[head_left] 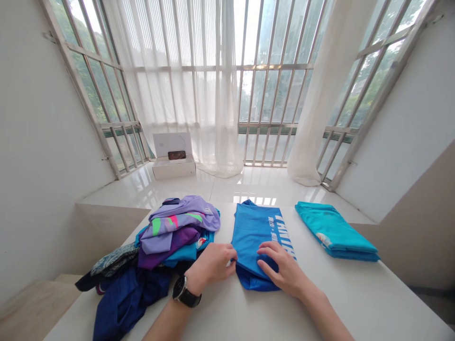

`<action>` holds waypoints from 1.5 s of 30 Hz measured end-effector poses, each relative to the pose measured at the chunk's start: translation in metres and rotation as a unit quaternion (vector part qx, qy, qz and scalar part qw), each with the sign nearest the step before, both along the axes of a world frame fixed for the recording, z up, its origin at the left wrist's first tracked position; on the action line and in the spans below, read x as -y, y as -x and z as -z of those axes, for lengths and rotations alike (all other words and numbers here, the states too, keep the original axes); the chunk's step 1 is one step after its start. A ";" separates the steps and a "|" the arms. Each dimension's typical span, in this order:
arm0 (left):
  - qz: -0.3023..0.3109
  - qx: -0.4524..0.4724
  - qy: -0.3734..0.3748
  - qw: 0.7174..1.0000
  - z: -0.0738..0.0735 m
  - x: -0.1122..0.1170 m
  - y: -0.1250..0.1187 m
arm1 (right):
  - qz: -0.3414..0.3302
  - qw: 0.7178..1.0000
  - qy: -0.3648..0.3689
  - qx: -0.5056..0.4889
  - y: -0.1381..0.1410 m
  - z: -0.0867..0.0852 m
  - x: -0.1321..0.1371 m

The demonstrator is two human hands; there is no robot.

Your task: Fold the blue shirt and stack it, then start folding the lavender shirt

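Note:
A blue T-shirt [250,237] with white lettering lies folded into a narrow rectangle on the white table in front of me. At its left edge, my left hand [215,263] has its fingers curled in and pinches the fabric; the fingertips are partly hidden. My right hand [280,267] rests on the shirt's lower right part, fingers spread and slightly bent. Below the hands, a darker blue layer sticks out at the near end.
A loose heap of clothes [185,213], purple, blue and dark patterned, lies at the left. To the right sits a folded turquoise garment stack [337,229]. On the windowsill [209,189] stands an open white box [174,168] with a phone [177,155] propped on it.

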State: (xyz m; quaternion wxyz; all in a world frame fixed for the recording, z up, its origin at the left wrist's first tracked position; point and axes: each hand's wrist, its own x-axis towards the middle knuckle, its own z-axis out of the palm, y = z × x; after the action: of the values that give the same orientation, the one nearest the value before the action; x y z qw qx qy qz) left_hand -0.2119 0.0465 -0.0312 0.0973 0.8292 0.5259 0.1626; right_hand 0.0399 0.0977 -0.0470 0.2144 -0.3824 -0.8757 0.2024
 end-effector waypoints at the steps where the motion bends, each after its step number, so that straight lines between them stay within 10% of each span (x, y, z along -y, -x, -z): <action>1: -0.018 0.017 -0.007 1.000 0.000 -0.001 -0.002 | -0.011 1.000 0.000 0.005 0.002 -0.001 0.003; 14: -0.066 0.171 -0.079 0.980 0.003 -0.003 -0.013 | 0.066 0.987 0.087 -0.117 0.011 0.018 -0.013; 23: 0.161 0.075 0.047 0.983 -0.001 0.010 -0.017 | 0.147 0.929 0.218 -0.262 0.002 0.011 -0.024; 37: -0.025 0.139 0.029 0.990 0.027 -0.009 -0.046 | 0.165 0.944 0.083 -0.274 -0.002 0.007 -0.019; 45: -0.100 0.123 -0.016 0.987 0.034 -0.015 -0.047 | 0.000 0.993 -0.078 -0.085 0.010 0.013 0.009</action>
State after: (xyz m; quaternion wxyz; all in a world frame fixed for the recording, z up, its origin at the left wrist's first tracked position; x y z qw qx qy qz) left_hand -0.1652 0.0611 -0.0649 0.1312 0.7473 0.5878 0.2808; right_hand 0.0294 0.0890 -0.0600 0.3171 -0.3461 -0.8673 0.1655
